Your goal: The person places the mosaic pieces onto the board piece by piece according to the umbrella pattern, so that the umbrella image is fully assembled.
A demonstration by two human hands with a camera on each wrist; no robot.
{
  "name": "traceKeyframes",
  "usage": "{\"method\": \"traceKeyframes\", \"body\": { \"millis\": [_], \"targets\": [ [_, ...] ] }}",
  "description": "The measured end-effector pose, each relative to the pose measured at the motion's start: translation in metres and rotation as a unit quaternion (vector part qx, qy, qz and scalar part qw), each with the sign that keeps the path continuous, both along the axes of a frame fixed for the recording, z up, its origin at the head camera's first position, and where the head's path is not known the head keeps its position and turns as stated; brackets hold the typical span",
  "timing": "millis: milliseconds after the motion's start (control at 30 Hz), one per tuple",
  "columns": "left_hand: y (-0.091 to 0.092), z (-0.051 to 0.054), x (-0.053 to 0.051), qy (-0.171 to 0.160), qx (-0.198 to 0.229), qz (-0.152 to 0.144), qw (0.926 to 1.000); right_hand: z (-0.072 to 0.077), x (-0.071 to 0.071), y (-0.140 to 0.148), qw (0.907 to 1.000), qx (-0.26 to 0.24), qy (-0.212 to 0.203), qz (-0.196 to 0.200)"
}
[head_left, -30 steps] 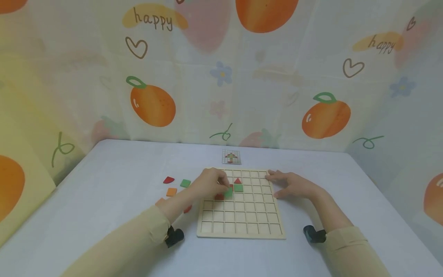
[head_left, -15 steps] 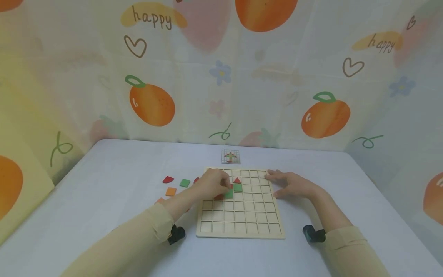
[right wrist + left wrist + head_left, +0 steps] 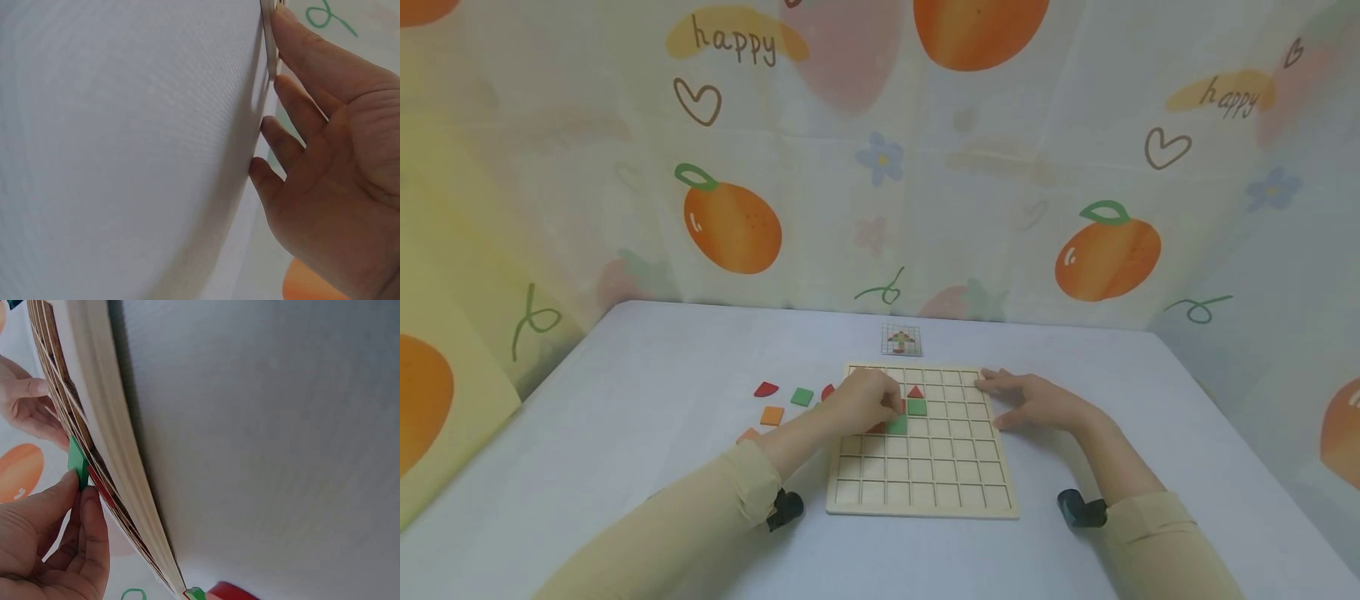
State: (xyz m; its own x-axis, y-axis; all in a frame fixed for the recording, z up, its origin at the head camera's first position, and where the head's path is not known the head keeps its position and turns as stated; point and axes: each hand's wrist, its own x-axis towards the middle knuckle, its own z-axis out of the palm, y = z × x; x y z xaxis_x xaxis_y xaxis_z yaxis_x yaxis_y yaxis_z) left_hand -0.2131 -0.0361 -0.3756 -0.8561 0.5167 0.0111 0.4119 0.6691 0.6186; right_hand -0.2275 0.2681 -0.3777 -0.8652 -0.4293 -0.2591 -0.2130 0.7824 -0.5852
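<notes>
"While the green square (image 3: 897, 425) is pinched between thumb and fingertips, why is the left hand (image 3: 865, 400) kept low over the grid board (image 3: 955, 448)?"

"For fine alignment with a cell, probably. Square is held left of centre, towards the board's far edge; whether it's seated can't be told."

"Right hand (image 3: 1037, 400)?"

"Fingers spread, rested along the right edge near the far right corner. Board presumably being steadied."

"Rest?"

"Pattern card (image 3: 901, 340) laid beyond the far edge, likely for easy viewing. Orange square (image 3: 772, 415) left off the left edge, handy for reach."

"Versus 1.0 s ago?"

"Green square was blurred then; sharper now, shifted slightly towards the near edge. 1 red piece (image 3: 827, 392) beside the left edge is uncovered. Right hand unchanged."
</notes>
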Motion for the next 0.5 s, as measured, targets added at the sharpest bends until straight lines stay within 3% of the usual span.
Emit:
{"method": "traceKeyframes", "body": {
  "millis": [300,500],
  "targets": [
    [0.0,0.005,0.004,0.018,-0.015,0.005,0.9997,-0.001,0.0,0.0,1.0,0.0,0.002,0.001],
    [-0.012,0.017,0.005,-0.014,0.014,0.048,0.9987,0.0,0.0,0.0,0.9999,-0.014,-0.004,-0.001]
  ]
}}
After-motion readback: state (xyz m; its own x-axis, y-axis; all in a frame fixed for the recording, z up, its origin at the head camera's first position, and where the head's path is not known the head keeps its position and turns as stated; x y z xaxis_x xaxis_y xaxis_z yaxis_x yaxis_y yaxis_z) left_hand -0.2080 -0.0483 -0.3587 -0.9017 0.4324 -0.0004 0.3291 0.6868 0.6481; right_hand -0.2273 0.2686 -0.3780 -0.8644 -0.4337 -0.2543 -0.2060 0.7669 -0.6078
